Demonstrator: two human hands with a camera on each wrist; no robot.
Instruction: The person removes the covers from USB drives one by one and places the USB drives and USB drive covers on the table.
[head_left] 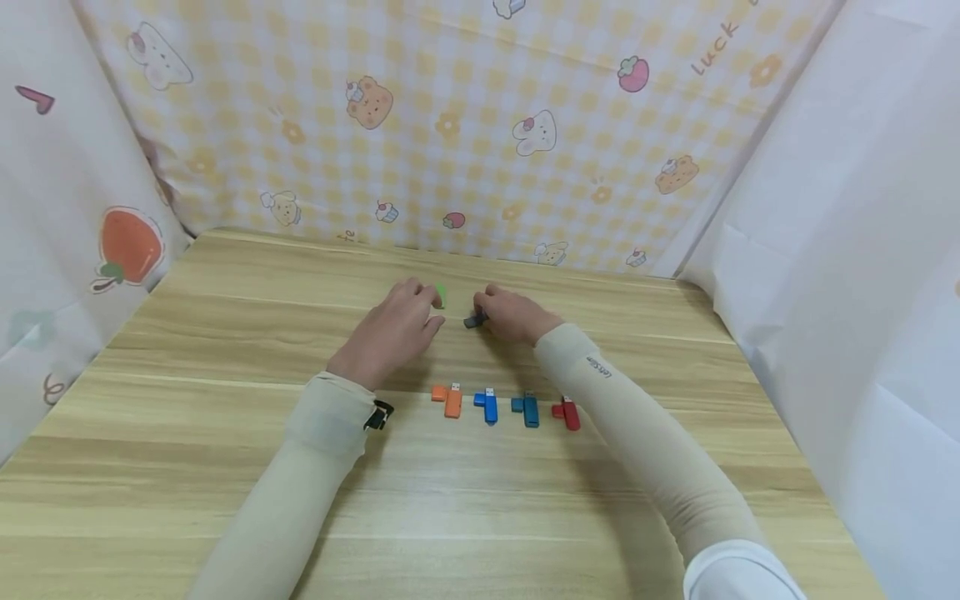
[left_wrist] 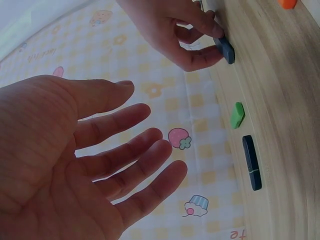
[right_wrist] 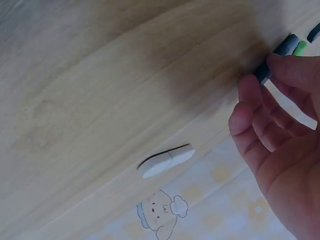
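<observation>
My right hand pinches a dark USB stick between thumb and fingers at the back of the table; in the right wrist view the dark stick shows beyond the thumb. My left hand has its fingers loosely spread and holds nothing. Close to its fingertips in the head view lies a green USB stick. The left wrist view shows this green stick on the table between the held stick and another dark, capped USB stick.
Nearer the front, uncapped USB sticks stand in a row: orange, blue, teal and red, each with its cap to the left. A white USB stick lies near the table's back edge. A patterned curtain rises behind.
</observation>
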